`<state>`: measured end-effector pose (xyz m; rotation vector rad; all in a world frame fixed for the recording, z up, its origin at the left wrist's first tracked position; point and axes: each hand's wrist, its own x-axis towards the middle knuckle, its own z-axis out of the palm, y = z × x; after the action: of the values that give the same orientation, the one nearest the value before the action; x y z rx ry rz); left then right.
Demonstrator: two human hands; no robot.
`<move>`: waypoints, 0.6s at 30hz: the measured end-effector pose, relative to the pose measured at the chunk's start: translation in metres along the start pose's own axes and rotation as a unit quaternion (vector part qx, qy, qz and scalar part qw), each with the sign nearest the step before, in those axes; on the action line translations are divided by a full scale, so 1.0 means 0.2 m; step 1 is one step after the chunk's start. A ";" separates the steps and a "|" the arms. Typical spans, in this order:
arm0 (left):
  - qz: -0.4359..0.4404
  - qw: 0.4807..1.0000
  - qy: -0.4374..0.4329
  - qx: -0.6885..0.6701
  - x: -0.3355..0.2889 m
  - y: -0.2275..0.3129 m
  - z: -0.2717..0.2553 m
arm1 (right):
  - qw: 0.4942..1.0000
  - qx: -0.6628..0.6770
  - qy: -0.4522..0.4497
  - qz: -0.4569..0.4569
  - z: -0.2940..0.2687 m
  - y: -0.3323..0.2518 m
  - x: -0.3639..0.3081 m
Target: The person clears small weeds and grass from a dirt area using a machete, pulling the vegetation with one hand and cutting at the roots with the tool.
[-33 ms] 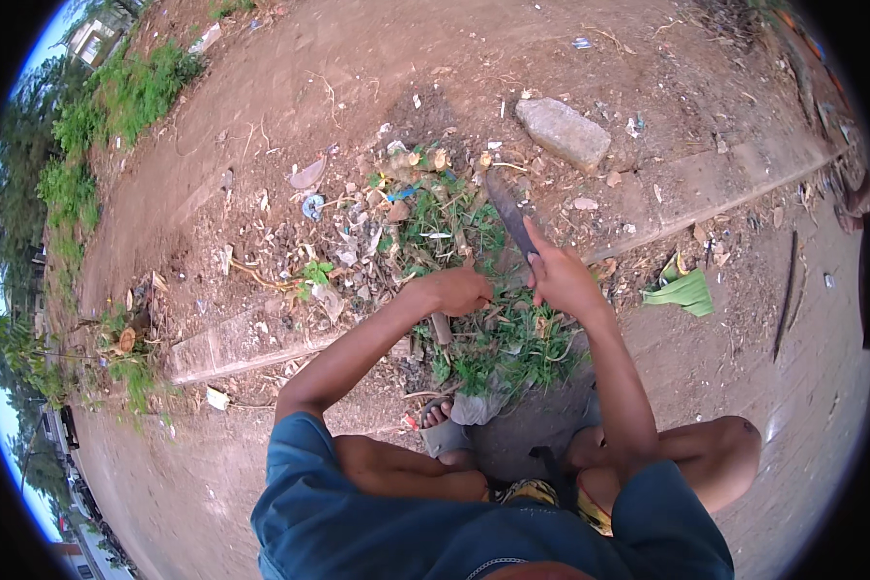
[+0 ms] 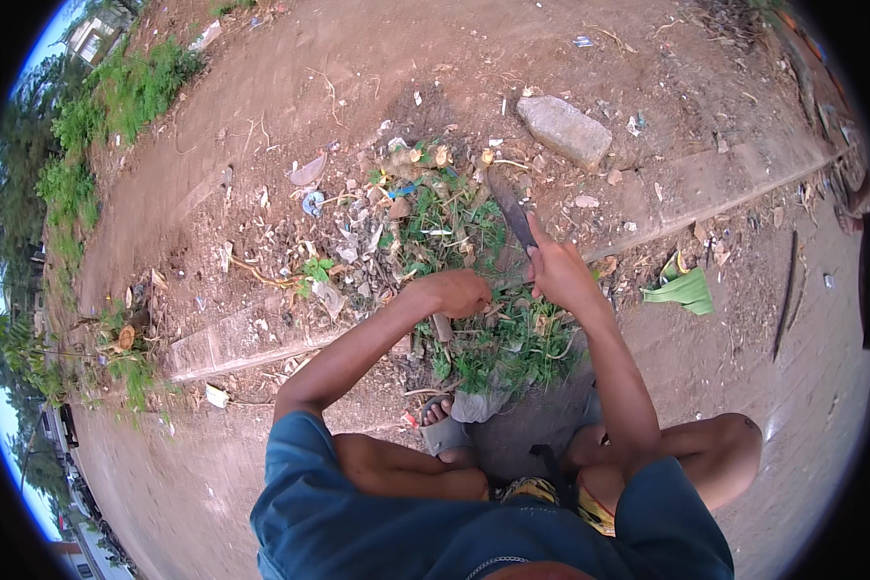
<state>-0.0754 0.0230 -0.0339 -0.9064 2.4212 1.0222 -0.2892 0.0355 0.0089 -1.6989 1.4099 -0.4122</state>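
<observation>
My right hand (image 2: 563,275) grips a machete (image 2: 512,215), its dark, worn blade pointing away from me and slightly left over the ground. To its left, my left hand (image 2: 457,293) is closed in a fist low over the green weeds (image 2: 527,338); whatever lies inside its fingers is hidden. More cut greenery (image 2: 454,220) is heaped beyond my hands, mixed with leaves and litter. Just below the left hand a short piece of wood (image 2: 442,327) sticks out. Several pale cut stumps (image 2: 442,156) stand past the heap, near the machete's tip.
A large grey stone (image 2: 564,131) lies at the far right of the heap. A low concrete kerb (image 2: 232,356) crosses the ground beneath the weeds. To the right are a broad green leaf piece (image 2: 683,292) and a dark stick (image 2: 785,295). My sandalled foot (image 2: 442,425) is close by.
</observation>
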 end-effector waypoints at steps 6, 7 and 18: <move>0.012 1.000 0.015 -0.014 -0.12 0.09 0.08 | 0.947 -0.315 0.052 -0.031 0.03 -0.16 0.12; 0.005 1.000 0.004 -0.021 -0.14 0.10 0.07 | 0.947 -0.316 0.035 -0.053 0.01 -0.19 0.08; 0.033 0.984 -0.144 -0.101 -0.34 0.25 -0.11 | 0.870 -0.482 -0.021 -0.100 0.35 -0.14 0.29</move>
<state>-0.0610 0.0618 0.0425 -0.6880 2.1469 1.3415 -0.2044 0.0109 -0.0240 -2.6353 1.5142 0.3047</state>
